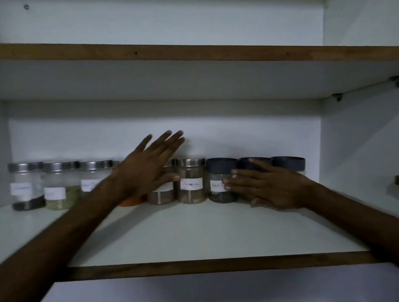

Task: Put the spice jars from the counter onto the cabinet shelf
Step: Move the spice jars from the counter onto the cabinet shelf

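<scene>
9 spice jars (192,184) lined up at the back of the cabinet shelf (199,232). Left hand (146,170) spread open, gripping nothing; right hand (268,186) flat against the dark-lidded jars (218,168). Best nudged gently, evenly, keeping the row upright and tight.

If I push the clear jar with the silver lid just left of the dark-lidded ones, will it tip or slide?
Probably slides, not tips: the clear silver-lidded jar stands upright, squat, on the smooth white shelf. The dark-lidded jar stands right beside it, so a sideways push may nudge that too.
</scene>
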A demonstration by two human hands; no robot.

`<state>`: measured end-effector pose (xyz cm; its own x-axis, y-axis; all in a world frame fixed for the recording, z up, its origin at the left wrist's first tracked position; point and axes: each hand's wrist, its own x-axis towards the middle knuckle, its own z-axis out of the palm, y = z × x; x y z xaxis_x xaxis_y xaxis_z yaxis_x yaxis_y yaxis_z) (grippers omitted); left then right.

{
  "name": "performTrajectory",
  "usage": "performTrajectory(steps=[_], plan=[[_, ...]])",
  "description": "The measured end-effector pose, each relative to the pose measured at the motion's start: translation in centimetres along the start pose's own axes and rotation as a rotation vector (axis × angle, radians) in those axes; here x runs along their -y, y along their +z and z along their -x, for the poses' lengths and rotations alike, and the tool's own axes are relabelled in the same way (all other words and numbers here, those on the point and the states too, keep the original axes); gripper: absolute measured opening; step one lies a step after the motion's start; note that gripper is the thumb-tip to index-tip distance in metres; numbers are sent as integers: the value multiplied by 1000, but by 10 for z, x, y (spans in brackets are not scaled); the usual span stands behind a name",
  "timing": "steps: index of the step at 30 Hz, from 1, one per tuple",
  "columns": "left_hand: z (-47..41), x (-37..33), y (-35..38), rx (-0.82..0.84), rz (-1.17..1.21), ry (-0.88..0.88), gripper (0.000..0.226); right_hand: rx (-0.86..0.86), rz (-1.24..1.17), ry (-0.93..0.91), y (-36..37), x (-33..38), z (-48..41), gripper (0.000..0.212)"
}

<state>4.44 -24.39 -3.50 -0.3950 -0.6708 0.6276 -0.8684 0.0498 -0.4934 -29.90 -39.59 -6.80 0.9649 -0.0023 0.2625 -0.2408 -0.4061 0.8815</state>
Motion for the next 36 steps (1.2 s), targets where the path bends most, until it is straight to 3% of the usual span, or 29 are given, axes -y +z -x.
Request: performTrajectory(steps=[8,13,16,19,23,26,29,33,36], plan=[[93,83,-25,37,76,-183,80,-47,-7,-24,26,-2,-12,56],[148,108,-18,86,26,-326,85,-180,-21,-77,-1,13,-76,60],[175,118,-4,112,47,-510,96,-238,-13,-119,-11,25,-123,63],[190,131,4,93,141,-826,110,-255,-45,-130,-14,39,-158,63],[198,141,17,160,343,-1170,110,-212,-65,-135,-2,51,-174,59],[202,142,24,268,461,-1177,104,-209,-69,-147,6,49,-177,58],[202,143,26,240,514,-1143,96,-226,-91,-162,9,51,-181,60],[197,134,20,358,358,-1148,105,-212,-156,-92,2,51,-181,63],[182,111,3,133,142,-941,104,-186,-164,41,-26,49,-176,67]])
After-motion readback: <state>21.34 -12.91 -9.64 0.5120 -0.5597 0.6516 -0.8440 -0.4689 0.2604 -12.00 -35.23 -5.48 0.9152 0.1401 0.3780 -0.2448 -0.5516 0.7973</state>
